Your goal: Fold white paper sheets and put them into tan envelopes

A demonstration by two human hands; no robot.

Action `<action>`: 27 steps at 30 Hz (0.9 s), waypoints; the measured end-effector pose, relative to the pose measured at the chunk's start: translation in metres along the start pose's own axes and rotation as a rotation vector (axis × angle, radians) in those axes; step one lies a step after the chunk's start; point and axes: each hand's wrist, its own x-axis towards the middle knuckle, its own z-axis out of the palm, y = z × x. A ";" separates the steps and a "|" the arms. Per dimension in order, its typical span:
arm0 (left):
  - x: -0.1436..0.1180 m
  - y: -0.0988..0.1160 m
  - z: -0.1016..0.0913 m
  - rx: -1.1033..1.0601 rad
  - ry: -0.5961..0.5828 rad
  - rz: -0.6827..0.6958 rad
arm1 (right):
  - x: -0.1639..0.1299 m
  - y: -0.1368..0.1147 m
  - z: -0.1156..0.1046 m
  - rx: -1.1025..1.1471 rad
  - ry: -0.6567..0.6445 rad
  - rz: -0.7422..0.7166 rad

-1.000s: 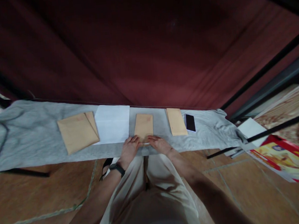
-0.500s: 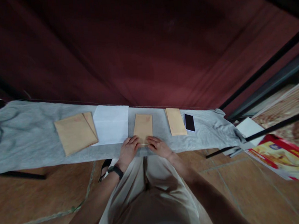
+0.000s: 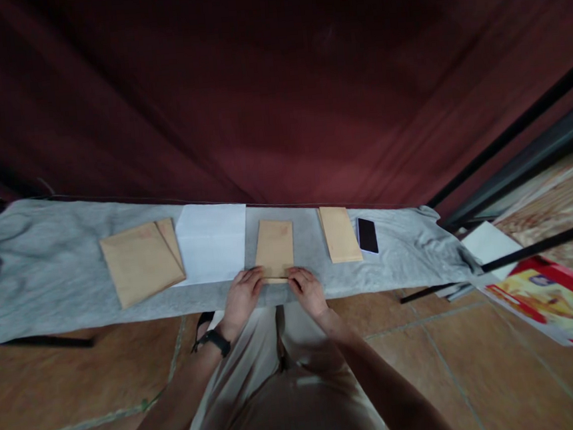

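Fingertips of both hands are pressed on the near edge of a small brown envelope (image 3: 275, 249), which lies flat on the grey cloth (image 3: 50, 262) directly in front of the person. The left hand (image 3: 241, 296) is laid at the envelope's near left corner and the right hand (image 3: 307, 289) at its near right corner; the fingers are curled down onto the paper, but whether the edge is pinched or only pressed cannot be told. A dark watch (image 3: 214, 340) is worn on the left wrist.

Just left of the envelope, a white sheet (image 3: 212, 242) is spread on the cloth, and touching its left edge a pair of larger brown envelopes (image 3: 141, 261) is stacked at a slight angle. To the right, set apart from the central envelope, another brown envelope (image 3: 339, 233) is placed, with a black phone (image 3: 367, 235) just beside it. A dark red curtain (image 3: 275, 89) is hung behind the covered surface. On the tiled floor at far right, a red and yellow printed sheet (image 3: 549, 299) is seen.
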 end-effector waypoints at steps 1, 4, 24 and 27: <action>0.001 0.001 0.001 0.004 0.007 -0.016 | 0.000 -0.001 0.001 -0.031 -0.007 0.005; 0.001 0.002 0.003 0.018 0.015 -0.043 | 0.000 -0.003 0.002 -0.080 -0.009 0.015; 0.009 0.015 0.013 0.155 -0.015 0.003 | -0.028 -0.042 0.025 -0.232 -0.109 -0.091; 0.034 0.018 0.028 0.151 -0.047 0.107 | -0.030 -0.030 0.026 -0.231 -0.071 -0.093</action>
